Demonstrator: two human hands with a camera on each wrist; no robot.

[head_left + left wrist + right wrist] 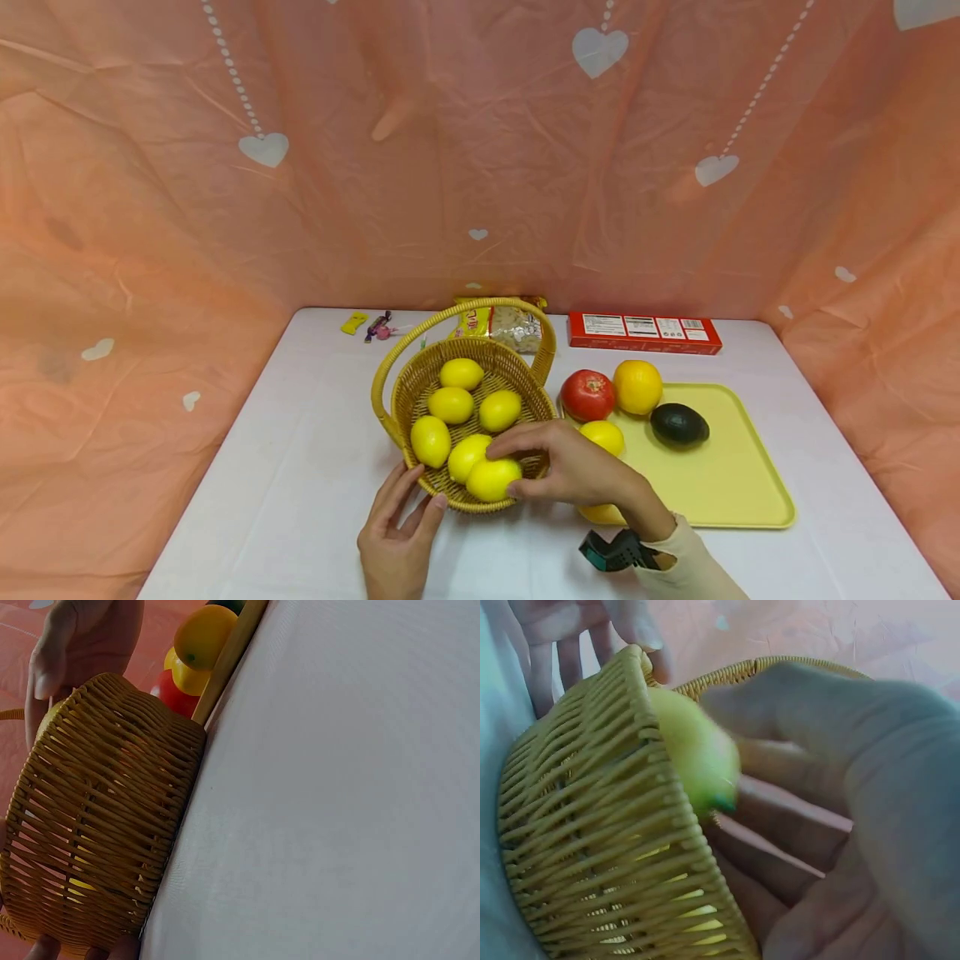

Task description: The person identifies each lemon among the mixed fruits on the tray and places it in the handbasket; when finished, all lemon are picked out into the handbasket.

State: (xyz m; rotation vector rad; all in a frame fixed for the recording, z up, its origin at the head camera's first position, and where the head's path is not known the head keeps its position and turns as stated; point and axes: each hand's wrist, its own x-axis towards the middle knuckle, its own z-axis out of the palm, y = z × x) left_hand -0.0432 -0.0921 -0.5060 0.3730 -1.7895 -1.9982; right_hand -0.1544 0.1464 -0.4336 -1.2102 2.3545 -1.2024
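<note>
A wicker basket [534, 392] with a tall handle holds several lemons [451, 405]. At its front right edge, my right hand [573, 467] has its thumb and fingers around one lemon [493, 480], close inside the rim. The right wrist view shows this lemon [697, 750] rising above the basket wall, the thumb near its top and the other fingers spread behind it. My left hand [397, 529] touches the basket's front left side, fingers and thumb resting along the outside near the rim. In the left wrist view its fingertips [45, 949] meet the weave at the bottom.
Right of the basket lies a yellow tray [742, 492] with a dark avocado [679, 425], an orange [637, 386] and a lemon [602, 436]. A red pomegranate [587, 394] sits at its left corner. Behind are a red box [645, 333], a snack bag [517, 327] and small candies [377, 327].
</note>
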